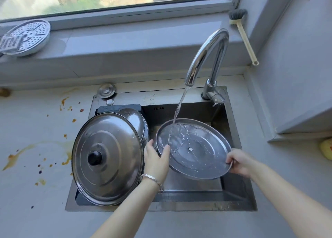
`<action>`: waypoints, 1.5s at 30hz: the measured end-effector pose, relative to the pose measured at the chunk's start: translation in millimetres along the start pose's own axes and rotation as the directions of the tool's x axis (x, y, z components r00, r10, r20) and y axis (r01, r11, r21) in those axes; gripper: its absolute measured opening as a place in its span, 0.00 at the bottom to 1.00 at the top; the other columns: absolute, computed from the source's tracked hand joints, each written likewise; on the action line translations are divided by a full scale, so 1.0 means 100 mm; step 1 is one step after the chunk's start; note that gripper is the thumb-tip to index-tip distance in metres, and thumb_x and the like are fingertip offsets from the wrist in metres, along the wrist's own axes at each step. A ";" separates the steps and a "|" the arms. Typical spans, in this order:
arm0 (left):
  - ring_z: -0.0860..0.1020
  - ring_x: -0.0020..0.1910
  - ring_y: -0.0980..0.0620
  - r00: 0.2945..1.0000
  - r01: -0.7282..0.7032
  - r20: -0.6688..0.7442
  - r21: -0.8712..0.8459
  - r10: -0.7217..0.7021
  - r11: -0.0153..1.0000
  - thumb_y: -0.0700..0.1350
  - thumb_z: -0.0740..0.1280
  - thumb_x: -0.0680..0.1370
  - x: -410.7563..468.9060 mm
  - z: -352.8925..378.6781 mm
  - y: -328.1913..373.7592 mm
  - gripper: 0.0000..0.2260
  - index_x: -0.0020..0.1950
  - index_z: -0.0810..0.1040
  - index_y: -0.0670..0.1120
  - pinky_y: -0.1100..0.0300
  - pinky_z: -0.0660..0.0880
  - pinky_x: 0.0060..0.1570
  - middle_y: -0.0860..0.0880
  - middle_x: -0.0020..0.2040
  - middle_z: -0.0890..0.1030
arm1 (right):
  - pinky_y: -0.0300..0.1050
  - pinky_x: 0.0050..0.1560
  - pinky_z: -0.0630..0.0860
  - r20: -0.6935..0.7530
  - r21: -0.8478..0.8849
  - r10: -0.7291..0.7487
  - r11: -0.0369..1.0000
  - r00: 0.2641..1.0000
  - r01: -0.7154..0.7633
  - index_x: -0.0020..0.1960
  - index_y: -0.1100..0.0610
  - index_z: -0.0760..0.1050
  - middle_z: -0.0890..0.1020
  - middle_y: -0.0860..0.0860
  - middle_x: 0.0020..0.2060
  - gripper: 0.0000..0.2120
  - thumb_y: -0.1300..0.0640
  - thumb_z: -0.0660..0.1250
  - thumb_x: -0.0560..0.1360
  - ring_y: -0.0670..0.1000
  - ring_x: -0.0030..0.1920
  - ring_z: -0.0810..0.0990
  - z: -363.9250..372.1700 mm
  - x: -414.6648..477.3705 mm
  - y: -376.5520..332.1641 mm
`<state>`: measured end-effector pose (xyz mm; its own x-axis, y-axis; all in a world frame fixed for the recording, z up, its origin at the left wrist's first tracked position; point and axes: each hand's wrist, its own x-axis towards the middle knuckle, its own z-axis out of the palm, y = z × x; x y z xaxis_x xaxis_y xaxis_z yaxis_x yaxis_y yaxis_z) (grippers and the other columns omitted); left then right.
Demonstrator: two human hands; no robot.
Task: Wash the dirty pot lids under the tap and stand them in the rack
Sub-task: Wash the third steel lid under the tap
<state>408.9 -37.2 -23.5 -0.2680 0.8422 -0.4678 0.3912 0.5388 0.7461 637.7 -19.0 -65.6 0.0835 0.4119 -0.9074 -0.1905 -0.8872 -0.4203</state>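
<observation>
I hold a steel pot lid (197,153) over the sink (188,198), underside up and tilted. My left hand (156,158) grips its left rim and my right hand (239,162) grips its right rim. Water runs from the chrome tap (206,56) onto the lid's upper left part. At the left end of the sink a black rack (118,108) holds a large lid with a black knob (106,158), leaning upright. A smaller steel lid (134,119) stands behind it.
Brown sauce stains (36,148) are spattered on the grey counter left of the sink. A perforated steamer plate (25,37) lies on the windowsill at the left. A dish brush (240,31) leans in the sill's right corner. A yellow object (326,148) sits at the right edge.
</observation>
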 end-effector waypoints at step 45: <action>0.78 0.42 0.40 0.888 0.459 0.128 -0.159 -0.442 0.874 0.37 0.57 0.76 0.24 0.07 0.16 0.08 0.54 0.61 0.39 0.37 0.77 0.42 0.39 0.48 0.73 | 0.42 0.63 0.70 0.478 -0.751 -0.334 0.325 0.813 0.575 0.64 0.52 0.74 0.77 0.46 0.62 0.24 0.41 0.64 0.73 0.46 0.60 0.75 0.65 -0.50 -0.57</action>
<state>415.1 -8.2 -26.6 -0.2978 0.5115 -0.8060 0.0789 0.8546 0.5132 580.5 24.3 4.1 -0.3356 0.7304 -0.5949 0.7207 -0.2075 -0.6614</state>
